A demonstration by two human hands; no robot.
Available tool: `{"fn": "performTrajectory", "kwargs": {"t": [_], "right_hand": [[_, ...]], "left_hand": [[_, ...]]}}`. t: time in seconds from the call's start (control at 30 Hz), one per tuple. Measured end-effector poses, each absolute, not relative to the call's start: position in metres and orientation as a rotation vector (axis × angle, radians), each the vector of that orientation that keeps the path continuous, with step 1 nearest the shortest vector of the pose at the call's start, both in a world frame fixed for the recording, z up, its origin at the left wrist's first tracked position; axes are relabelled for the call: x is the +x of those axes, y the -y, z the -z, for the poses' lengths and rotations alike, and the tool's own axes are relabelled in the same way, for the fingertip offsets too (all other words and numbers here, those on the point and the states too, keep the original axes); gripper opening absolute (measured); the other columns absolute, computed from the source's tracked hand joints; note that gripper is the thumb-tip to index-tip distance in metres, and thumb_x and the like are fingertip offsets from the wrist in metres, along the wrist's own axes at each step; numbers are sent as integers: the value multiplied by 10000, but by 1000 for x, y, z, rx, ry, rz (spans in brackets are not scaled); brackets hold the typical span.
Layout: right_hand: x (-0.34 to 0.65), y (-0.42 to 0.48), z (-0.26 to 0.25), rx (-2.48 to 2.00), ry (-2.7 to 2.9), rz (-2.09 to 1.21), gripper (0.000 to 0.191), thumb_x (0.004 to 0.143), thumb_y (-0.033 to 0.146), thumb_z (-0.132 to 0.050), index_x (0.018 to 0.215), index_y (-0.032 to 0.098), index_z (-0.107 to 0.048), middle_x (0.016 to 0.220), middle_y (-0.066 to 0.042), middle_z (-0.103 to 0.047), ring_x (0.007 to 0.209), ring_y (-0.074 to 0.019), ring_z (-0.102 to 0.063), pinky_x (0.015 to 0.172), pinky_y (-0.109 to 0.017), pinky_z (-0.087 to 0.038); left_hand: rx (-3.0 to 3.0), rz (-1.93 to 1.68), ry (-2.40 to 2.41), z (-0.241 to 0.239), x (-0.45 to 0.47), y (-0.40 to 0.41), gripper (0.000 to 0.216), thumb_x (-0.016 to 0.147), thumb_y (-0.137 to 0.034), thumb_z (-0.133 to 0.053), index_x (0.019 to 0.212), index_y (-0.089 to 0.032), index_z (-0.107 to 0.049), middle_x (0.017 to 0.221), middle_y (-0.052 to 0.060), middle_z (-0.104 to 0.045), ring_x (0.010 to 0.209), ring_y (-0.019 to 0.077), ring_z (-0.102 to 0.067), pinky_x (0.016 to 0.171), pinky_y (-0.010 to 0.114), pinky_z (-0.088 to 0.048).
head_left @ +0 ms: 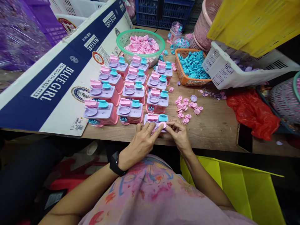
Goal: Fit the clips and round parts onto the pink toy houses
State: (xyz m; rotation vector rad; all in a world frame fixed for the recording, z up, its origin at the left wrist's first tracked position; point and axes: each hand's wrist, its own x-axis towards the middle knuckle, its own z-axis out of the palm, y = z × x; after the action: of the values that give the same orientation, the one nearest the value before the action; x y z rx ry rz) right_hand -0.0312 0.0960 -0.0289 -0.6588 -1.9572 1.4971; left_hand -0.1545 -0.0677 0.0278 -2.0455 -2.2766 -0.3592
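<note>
- Fingers (150, 129) of the left hand (140, 142) clamp a toy (156, 118) at the near edge of the surface (215, 128), at 6 o'clock. The right hand (179, 134) pinches a pink disc (162, 125) against its top.
- About a dozen toys in rows (131, 92) at 11 o'clock look mostly built, while loose discs (187, 107) at 1 o'clock suggest more fitting is left.
- Both forearms reach forward, palms down, fingertips meeting over the toy.

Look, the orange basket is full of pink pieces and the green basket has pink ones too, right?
Not quite: the head view shows the orange basket holds blue pieces, not pink. The green basket does hold pink ones.
</note>
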Motion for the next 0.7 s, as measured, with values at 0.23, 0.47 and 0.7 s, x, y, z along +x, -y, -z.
{"fn": "performTrajectory", "kwargs": {"t": [0.23,0.47,0.7], "right_hand": [[-35,-85,39,-694,1805,-1550,149,855,396,-783,945,281,-815,881,-17,-577,829,-170,-539,765,-305,-483],[-41,-76,41,-738,1492,-1830,160,810,394,-796,886,253,-798,891,-18,-626,883,-178,-595,852,-334,-515],[-36,-77,38,-740,1634,-1715,155,826,369,-775,906,237,-769,917,-31,-651,915,-194,-620,881,-342,-529]], "left_hand": [[-2071,249,2342,-36,-154,67,671,902,-27,-407,1563,-143,-396,1234,175,-623,1125,292,-535,903,415,-395],[-2082,246,2317,-38,-151,65,666,912,-32,-398,1572,-118,-371,1199,163,-620,1069,290,-533,870,408,-404],[-2087,215,2318,-36,-154,66,657,898,-30,-414,1543,-154,-425,1194,164,-624,1086,304,-530,859,423,-404]]}}
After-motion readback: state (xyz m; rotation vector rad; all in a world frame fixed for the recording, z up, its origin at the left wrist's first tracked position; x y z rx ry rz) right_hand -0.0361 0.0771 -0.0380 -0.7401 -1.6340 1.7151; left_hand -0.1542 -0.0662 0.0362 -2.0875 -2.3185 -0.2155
